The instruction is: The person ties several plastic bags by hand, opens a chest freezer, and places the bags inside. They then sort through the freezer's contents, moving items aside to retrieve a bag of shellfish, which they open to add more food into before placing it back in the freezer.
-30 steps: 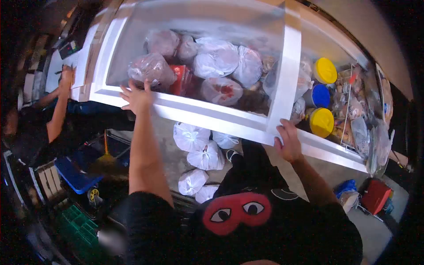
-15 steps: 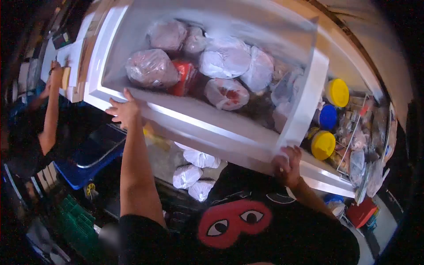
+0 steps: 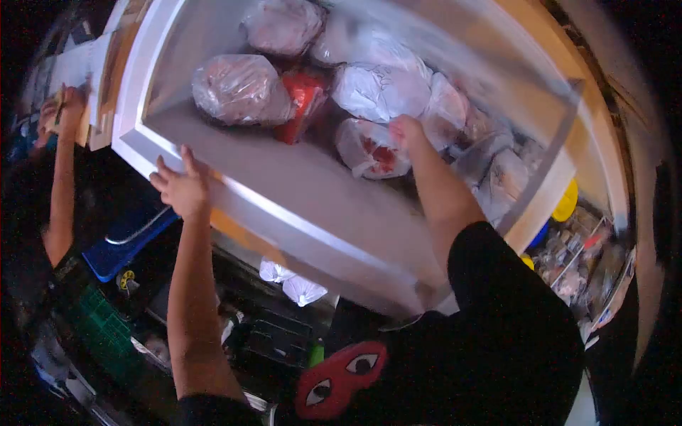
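Note:
My left hand [image 3: 182,186] rests on the front rim of a white chest freezer [image 3: 284,224], fingers spread and open. My right hand [image 3: 407,133] reaches down inside, its fingers curled at the upper edge of a plastic bag with red contents [image 3: 376,153]. Just above that hand lies a white plastic-wrapped bundle [image 3: 380,92]. Farther left are a red packet [image 3: 302,99] and a large clear-bagged lump [image 3: 238,89]. Another wrapped bundle [image 3: 284,27] sits behind them. The right fingertips are partly hidden.
At the left, another person's arm [image 3: 62,177] is near a ledge. Yellow lids [image 3: 566,201] and a wire basket of bagged goods [image 3: 579,248] lie beyond the freezer divider [image 3: 543,192]. White bags [image 3: 304,290] are below the rim, with a green crate [image 3: 99,316] lower left.
My right hand has left the freezer's front edge and reached in to the bag with red contents. My left hand stays on the rim. The view has shifted.

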Tool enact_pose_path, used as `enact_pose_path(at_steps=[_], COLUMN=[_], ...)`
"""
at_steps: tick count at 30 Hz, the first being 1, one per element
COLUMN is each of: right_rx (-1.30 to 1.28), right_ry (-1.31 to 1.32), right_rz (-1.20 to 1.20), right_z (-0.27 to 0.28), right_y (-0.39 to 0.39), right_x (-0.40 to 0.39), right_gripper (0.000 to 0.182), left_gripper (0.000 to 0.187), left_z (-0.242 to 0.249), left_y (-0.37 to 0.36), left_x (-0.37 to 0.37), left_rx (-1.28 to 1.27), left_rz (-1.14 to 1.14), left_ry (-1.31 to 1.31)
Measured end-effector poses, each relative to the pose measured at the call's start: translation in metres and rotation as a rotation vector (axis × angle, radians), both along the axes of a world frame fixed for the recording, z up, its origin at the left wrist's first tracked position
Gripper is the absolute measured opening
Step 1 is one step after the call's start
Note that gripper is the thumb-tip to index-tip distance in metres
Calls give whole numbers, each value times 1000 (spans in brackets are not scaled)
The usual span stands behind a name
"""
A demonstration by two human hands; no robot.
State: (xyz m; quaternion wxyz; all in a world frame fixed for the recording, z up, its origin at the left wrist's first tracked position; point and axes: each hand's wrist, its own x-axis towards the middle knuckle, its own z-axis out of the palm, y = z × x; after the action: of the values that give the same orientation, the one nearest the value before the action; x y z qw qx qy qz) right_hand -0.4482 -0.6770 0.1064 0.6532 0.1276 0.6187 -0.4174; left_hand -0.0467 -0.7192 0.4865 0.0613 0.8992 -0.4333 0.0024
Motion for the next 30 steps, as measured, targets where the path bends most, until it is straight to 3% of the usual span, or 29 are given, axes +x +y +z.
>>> enact_pose_path(at_steps=[1,2,4,7,10,13,17,21,22,25,30], right_rx=[-11,-351,-38,106,98,-21,-35,-89,-82,-89,-167], right_ry=[-57,245,-127,-248,-318,-415,-54,526,625,689,540], right_rz=[-61,281,-44,-185,-323,-543,-85,466,565,602,420], right_z=[-25,-75,-61,-73,-101,-131,-105,-74,-68,-56,-55], right_y=[4,11,-5,-27,-33,-36,-46,-46,-46,-44,-38], right_x=[8,15,42,69,81,87,77,78,80,85,74], right_gripper=[11,12,18,27,40,54,52,54,55,58,57], left_gripper=[82,78,76,74,71,61,44,49,48,46,48], left_z=[-3,-10,-31,-29,-21,-30,-32,-28,-22,-23,-21], left_y=[1,4,9,11,10,15,19,17,15,13,14], left_x=[4,16,56,52,43,77,120,104,102,108,110], left_rx=[0,-40,13,-13,-71,-21,166,42,78,77,83], left_rz=[-8,-93,-221,-243,-218,-446,-940,-654,-942,-1009,-1007], left_ry=[0,-21,-154,-104,-24,-162,-684,-248,-541,-622,-607])
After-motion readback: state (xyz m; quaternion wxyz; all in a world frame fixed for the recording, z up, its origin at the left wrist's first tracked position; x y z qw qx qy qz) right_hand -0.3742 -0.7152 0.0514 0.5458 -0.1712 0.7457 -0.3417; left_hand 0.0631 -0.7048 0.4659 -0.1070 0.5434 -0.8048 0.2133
